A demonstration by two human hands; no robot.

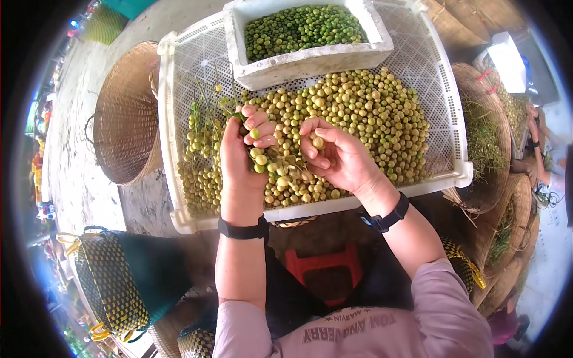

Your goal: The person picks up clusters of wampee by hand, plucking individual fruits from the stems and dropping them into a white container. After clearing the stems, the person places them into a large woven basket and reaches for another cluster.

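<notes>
My left hand (248, 140) is closed around a green stem bunch (258, 156) with several round yellow-green fruits hanging from it. To its right, my right hand (328, 149) has its fingers curled, with a single yellowish fruit (318, 142) between thumb and fingers. Both hands are above the near part of a white perforated tray (441, 119). A wide heap of loose yellow-green fruits (376, 107) covers much of this tray. Thin green stems (206, 113) lie at its left side. A white foam box (310, 65) holding small dark green fruits (304, 30) rests on the tray's far edge.
An empty-looking woven basket (125, 113) stands left of the tray. At right, another basket (504, 137) holds green stems. A yellow-black woven bag (110, 280) is at lower left, and a red stool (325, 262) below the tray. Another person's arm (540, 155) shows at far right.
</notes>
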